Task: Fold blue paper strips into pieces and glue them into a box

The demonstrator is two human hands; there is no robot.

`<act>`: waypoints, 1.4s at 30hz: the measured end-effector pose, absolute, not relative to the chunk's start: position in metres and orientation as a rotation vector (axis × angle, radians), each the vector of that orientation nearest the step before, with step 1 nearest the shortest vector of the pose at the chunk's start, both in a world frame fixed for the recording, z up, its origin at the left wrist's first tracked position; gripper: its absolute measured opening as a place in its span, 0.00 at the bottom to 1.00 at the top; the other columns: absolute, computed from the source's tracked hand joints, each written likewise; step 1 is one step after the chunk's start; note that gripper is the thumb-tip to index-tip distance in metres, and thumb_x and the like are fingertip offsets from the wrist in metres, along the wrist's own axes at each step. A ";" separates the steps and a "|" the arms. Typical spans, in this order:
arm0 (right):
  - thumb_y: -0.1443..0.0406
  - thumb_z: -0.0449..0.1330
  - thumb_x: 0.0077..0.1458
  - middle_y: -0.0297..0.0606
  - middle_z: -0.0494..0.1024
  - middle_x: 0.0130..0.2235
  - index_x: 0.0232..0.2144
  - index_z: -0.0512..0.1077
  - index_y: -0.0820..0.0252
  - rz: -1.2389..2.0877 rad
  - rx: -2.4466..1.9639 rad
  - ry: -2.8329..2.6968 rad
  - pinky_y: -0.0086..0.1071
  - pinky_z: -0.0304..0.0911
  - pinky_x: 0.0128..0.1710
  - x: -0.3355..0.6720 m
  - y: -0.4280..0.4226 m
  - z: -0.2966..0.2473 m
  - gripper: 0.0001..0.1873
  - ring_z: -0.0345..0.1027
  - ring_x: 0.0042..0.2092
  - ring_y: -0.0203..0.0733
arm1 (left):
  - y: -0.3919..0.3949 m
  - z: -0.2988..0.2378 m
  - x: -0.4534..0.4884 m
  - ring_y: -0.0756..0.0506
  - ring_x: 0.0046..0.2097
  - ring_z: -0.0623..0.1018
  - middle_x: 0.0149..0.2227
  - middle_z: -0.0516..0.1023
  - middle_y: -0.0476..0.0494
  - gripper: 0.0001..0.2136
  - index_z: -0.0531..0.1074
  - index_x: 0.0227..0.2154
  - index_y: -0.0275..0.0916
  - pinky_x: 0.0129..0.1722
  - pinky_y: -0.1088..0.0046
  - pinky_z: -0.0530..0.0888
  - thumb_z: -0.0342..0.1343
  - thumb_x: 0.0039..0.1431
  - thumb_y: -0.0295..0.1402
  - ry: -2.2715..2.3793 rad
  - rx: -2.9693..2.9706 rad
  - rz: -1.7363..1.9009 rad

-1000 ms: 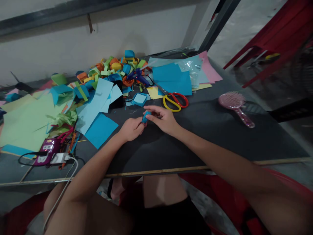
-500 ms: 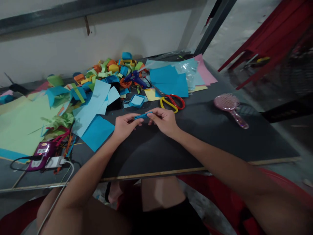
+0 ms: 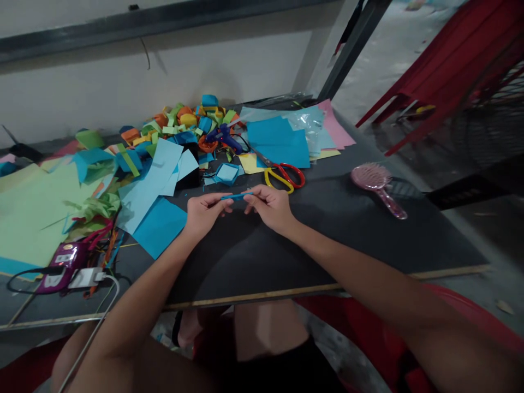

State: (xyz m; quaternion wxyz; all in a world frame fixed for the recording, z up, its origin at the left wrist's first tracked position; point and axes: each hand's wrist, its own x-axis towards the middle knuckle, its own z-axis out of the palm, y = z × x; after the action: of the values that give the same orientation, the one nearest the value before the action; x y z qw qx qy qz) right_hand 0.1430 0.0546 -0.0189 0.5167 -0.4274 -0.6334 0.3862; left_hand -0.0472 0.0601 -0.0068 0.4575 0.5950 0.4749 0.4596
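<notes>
Between my two hands a narrow folded strip of blue paper (image 3: 236, 197) is held level above the dark table. My left hand (image 3: 204, 214) pinches its left end between thumb and fingers. My right hand (image 3: 271, 206) pinches the other end the same way. Just beyond the hands lies a small blue paper box (image 3: 227, 173) with a pale blue inside. Scissors (image 3: 282, 178) with one red and one yellow handle rest behind my right hand. A flat blue paper sheet (image 3: 159, 226) lies beside my left hand.
A heap of folded colored paper pieces (image 3: 188, 120) sits against the wall, with a blue glue gun (image 3: 224, 136) in front. Blue sheets (image 3: 278, 142) lie right of it. A pink hairbrush (image 3: 379, 185) is at the right, a purple power strip (image 3: 65, 265) with cables at the left.
The blue strip has tipped and now shows mostly its thin edge. Both hands keep their pinch on its ends. The whole view has shifted slightly.
</notes>
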 end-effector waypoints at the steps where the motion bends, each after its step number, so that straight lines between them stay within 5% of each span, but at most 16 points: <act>1: 0.52 0.61 0.57 0.33 0.77 0.21 0.35 0.78 0.61 0.923 -1.033 -1.524 0.29 0.61 0.25 0.143 0.054 -0.019 0.17 0.70 0.23 0.34 | 0.060 -0.006 -0.047 0.50 0.26 0.80 0.25 0.82 0.46 0.14 0.82 0.36 0.37 0.26 0.78 0.77 0.66 0.49 0.41 1.176 1.469 1.130; 26: 0.49 0.62 0.54 0.31 0.75 0.21 0.32 0.74 0.60 1.143 -0.842 -1.473 0.29 0.67 0.22 0.145 0.058 -0.017 0.19 0.72 0.21 0.35 | 0.048 0.006 -0.046 0.51 0.20 0.75 0.23 0.81 0.45 0.13 0.83 0.28 0.38 0.21 0.76 0.72 0.65 0.51 0.44 1.221 1.683 1.191; 33: 0.49 0.62 0.54 0.31 0.74 0.20 0.33 0.74 0.60 1.171 -0.881 -1.456 0.30 0.68 0.23 0.147 0.061 -0.019 0.20 0.71 0.22 0.35 | 0.058 0.005 -0.052 0.50 0.24 0.78 0.26 0.82 0.43 0.19 0.82 0.36 0.38 0.24 0.77 0.75 0.60 0.55 0.50 1.115 1.653 1.040; 42: 0.49 0.62 0.54 0.31 0.75 0.21 0.31 0.72 0.60 1.208 -0.874 -1.472 0.28 0.67 0.23 0.143 0.057 -0.018 0.19 0.71 0.22 0.34 | 0.055 0.011 -0.057 0.47 0.29 0.81 0.27 0.82 0.44 0.16 0.81 0.31 0.38 0.32 0.74 0.77 0.56 0.59 0.46 1.187 1.805 1.058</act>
State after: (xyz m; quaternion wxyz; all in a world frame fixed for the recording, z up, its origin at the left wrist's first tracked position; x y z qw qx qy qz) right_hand 0.1435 0.0568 -0.0185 0.4995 -0.3614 -0.6087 0.4993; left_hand -0.0573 0.0553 0.0113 0.3601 0.7001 0.4603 0.4102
